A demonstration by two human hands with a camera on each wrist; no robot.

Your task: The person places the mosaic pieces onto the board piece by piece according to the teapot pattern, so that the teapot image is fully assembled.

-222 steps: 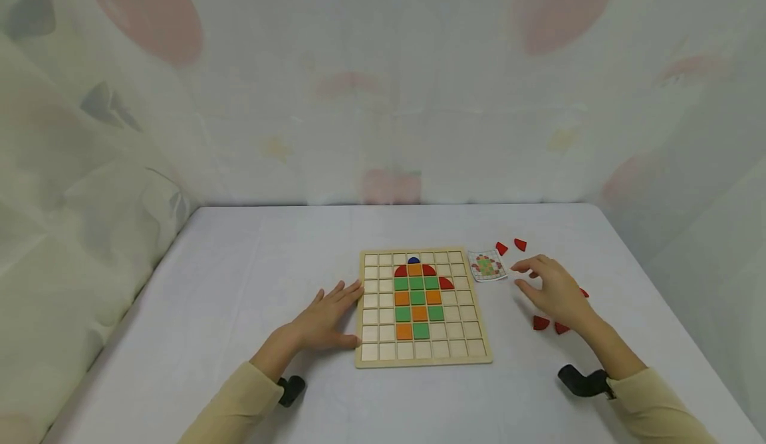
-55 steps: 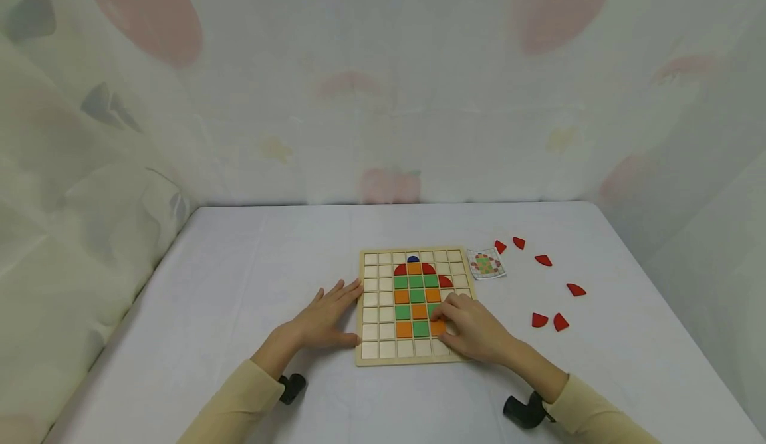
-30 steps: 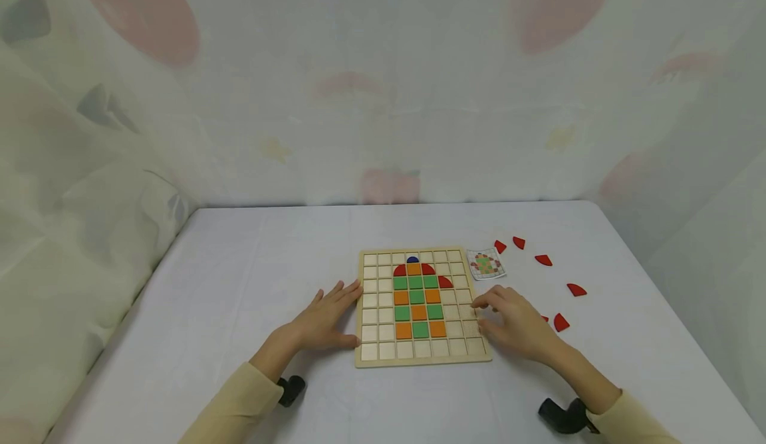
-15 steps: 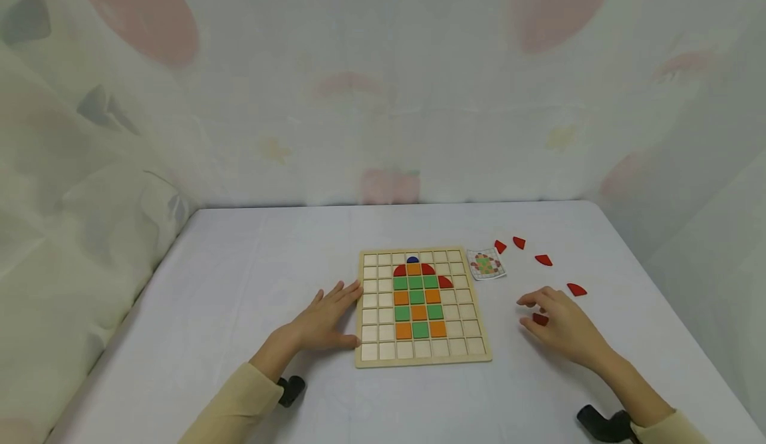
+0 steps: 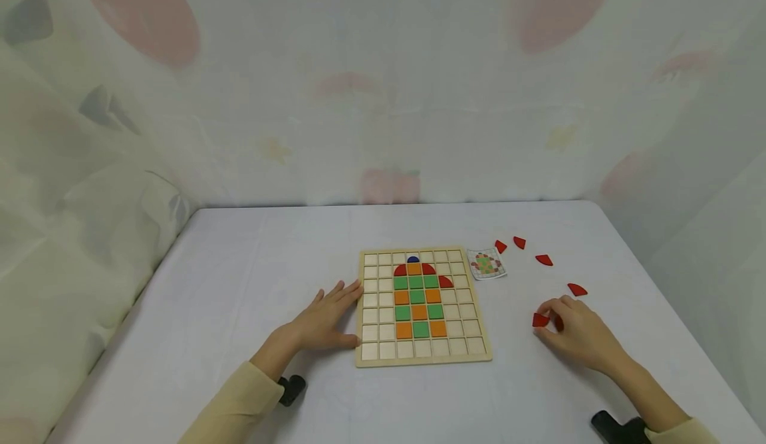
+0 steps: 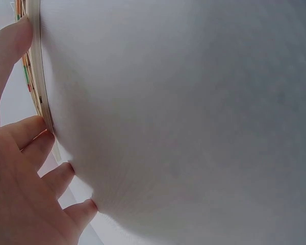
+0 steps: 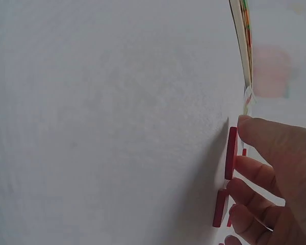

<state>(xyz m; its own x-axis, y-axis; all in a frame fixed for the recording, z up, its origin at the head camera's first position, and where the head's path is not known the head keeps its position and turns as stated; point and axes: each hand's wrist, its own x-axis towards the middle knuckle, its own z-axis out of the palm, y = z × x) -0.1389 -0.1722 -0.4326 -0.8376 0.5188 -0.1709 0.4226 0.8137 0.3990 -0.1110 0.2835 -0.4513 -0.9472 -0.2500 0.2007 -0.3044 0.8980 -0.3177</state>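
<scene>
A wooden grid board lies on the table, with orange and green square tiles, red quarter-circle tiles and a blue half-round tile forming a figure in its cells. My left hand rests flat at the board's left edge, fingertips and thumb touching the frame. Right of the board, my right hand pinches a red quarter-circle tile between thumb and forefinger, at table level. In the right wrist view a second red tile lies by the other fingers; in the head view the hand covers it.
A small printed card with a coloured grid picture lies beside the board's upper right corner. Several more red quarter-circle tiles are scattered on the table behind the right hand. White cloth walls enclose the table at the back and sides.
An orange square tile has been added at the figure's lower right. My right hand has since left the board, moved right, and closed thumb and forefinger on a red tile. The left hand stays put.
</scene>
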